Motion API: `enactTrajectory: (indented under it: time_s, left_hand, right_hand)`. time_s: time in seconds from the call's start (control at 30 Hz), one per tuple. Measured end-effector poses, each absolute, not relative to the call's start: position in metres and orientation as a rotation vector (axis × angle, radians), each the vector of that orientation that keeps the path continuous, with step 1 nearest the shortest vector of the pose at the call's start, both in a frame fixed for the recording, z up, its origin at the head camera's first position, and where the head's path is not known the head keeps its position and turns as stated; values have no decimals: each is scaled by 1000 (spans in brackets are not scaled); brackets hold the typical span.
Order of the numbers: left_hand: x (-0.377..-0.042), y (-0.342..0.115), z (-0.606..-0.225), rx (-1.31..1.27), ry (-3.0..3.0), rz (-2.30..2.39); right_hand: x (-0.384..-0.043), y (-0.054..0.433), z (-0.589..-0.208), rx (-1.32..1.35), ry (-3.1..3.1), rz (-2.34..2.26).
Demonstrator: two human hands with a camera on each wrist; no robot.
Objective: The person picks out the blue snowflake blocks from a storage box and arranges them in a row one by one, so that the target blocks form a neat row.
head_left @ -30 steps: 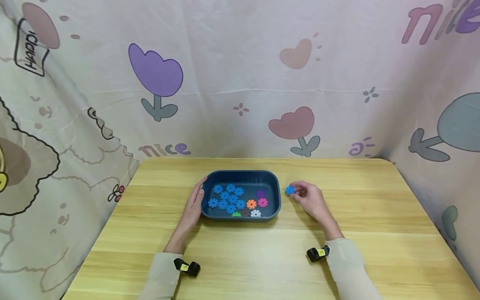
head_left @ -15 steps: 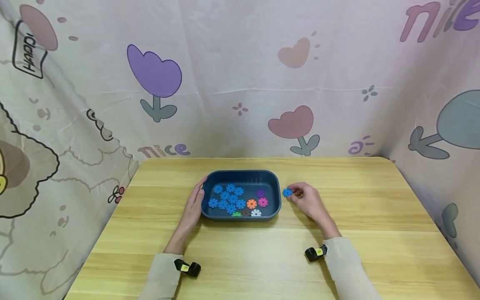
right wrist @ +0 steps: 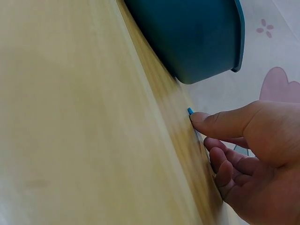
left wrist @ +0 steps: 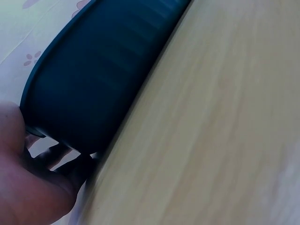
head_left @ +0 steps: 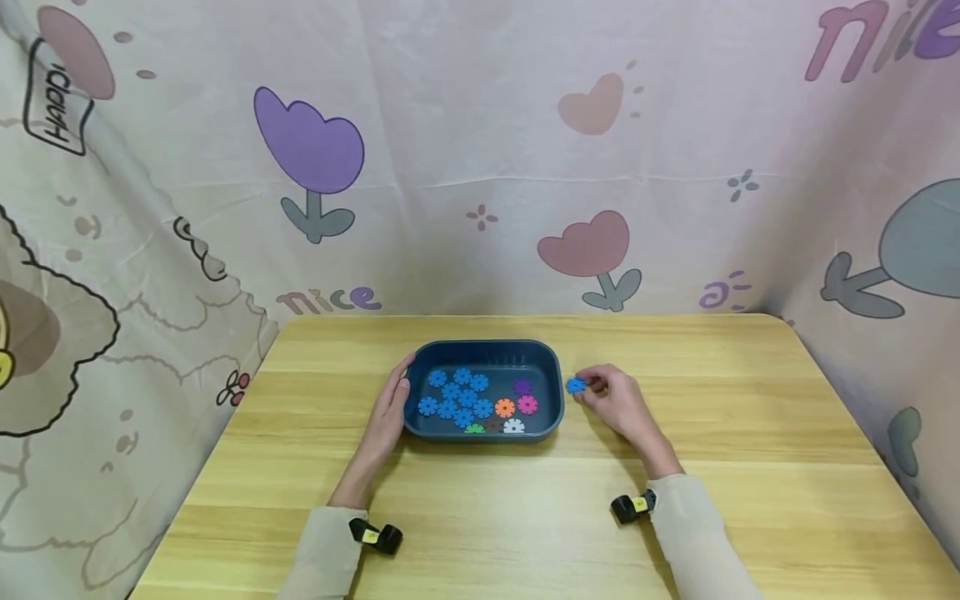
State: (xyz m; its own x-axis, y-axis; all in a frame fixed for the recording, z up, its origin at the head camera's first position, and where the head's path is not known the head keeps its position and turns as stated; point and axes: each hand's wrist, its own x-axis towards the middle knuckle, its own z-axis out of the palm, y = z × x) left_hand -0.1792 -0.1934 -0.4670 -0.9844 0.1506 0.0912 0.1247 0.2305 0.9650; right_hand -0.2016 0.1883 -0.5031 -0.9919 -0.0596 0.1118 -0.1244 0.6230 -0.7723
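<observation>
A dark blue-green tray point(head_left: 480, 437) stands on the table with several blue interlocking discs point(head_left: 450, 392) in its left part. An orange disc point(head_left: 505, 407), a pink one, a purple one, a white one, a brown one and a green one lie towards its right and front. My left hand point(head_left: 386, 412) holds the tray's left end, thumb at the rim and fingers around the outer wall point(left wrist: 93, 89). Just right of the tray, my right hand point(head_left: 617, 402) pinches a blue notched disc point(head_left: 575, 385) between thumb and fingers, low over the table point(right wrist: 190, 111).
The wooden table point(head_left: 487, 517) reaches back to a printed curtain point(head_left: 450, 167) hanging behind it and at both sides. A black wrist camera point(head_left: 378, 537) is strapped at the left sleeve, another camera point(head_left: 632, 507) at the right.
My right hand has moved slightly left towards the tray, and the blue disc in it has tipped from facing the view to lying flatter. My left hand and the tray have stayed in place.
</observation>
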Motion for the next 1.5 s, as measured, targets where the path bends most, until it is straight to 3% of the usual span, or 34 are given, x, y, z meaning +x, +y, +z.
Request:
enactTrajectory:
  time_s: [0.53,0.83,1.33,1.5]
  left_hand:
    - [-178,-195,-467,268,2449,1895]
    - [-181,-197,-475,281,2455,1916]
    - [-178,-195,-468,256,2466,1885]
    - [-186,-198,-485,280,2451,1929]
  right_hand:
    - [-202,189,-501,155,-2735,1352]
    - [-197,186,-474,237,-2551,1536]
    - [-183,140,-443,414,-2446,1644]
    - [-186,120,-445,521,-2497,1584]
